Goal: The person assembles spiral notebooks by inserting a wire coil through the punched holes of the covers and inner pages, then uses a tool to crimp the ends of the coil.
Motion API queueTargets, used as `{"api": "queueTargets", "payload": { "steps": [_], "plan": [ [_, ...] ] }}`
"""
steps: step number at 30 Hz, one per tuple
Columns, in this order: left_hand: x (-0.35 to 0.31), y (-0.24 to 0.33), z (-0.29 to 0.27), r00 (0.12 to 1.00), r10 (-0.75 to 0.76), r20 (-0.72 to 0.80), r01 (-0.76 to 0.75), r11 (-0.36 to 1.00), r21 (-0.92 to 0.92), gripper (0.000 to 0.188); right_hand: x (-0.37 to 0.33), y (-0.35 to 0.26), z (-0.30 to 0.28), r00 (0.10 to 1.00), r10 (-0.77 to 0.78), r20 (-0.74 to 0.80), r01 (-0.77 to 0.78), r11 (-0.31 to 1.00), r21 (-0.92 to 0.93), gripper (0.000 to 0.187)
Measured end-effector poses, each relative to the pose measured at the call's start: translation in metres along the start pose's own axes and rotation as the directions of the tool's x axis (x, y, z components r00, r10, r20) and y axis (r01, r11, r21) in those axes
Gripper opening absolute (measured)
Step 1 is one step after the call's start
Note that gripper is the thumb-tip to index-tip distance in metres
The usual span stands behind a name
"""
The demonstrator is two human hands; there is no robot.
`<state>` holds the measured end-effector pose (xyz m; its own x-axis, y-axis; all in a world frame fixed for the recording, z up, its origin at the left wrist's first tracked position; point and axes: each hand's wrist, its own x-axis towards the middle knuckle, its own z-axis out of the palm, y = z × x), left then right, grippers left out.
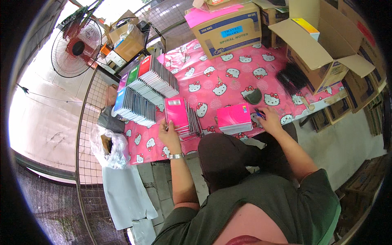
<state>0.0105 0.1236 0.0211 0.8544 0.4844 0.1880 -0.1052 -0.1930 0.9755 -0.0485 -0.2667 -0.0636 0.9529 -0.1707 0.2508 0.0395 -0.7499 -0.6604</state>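
My left hand (170, 135), below a wristwatch, has its fingers closed at the near left corner of a pink spiral notebook (176, 113). That notebook tops a leaning stack, its black coils (193, 121) fanned out on the right. My right hand (269, 121) is closed around a small blue and dark tool (260, 114), whose exact kind I cannot make out. Just left of it lies a neat stack of pink-covered notebooks (234, 117), apart from my fingers. Beyond my left hand stand tall piles of spiral notebooks with blue (132, 107), green (134, 76) and red (152, 70) covers.
A pink patterned cloth (220, 89) covers the table. A closed carton (226, 32) stands at the back, an opened carton (314, 67) at the right. Loose black coils (291, 77) and a dark rounded object (253, 96) lie between. A fan (76, 47) stands far left.
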Motion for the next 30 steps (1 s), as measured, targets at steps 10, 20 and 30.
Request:
{"api": "queueTargets", "payload": {
  "steps": [10, 20, 30],
  "plan": [
    [-0.019, 0.02, 0.038, 0.753, 0.599, 0.271, -0.632, 0.547, 0.549, 0.032, 0.104, 0.104, -0.006, 0.931, 0.091, -0.354, -0.283, 0.793, -0.54, 0.024],
    [-0.077, 0.043, 0.139, 0.121, 0.057, 0.991, -0.939, 0.332, 0.096, 0.041, 0.132, 0.136, -0.036, 0.979, 0.064, -0.193, -0.124, 0.939, -0.321, 0.023],
    [-0.055, 0.054, 0.142, 0.281, 0.208, 0.937, -0.915, 0.352, 0.196, 0.02, 0.09, -0.021, -0.063, 0.896, -0.431, 0.107, 0.384, 0.873, 0.301, 0.027]
  ]
}}
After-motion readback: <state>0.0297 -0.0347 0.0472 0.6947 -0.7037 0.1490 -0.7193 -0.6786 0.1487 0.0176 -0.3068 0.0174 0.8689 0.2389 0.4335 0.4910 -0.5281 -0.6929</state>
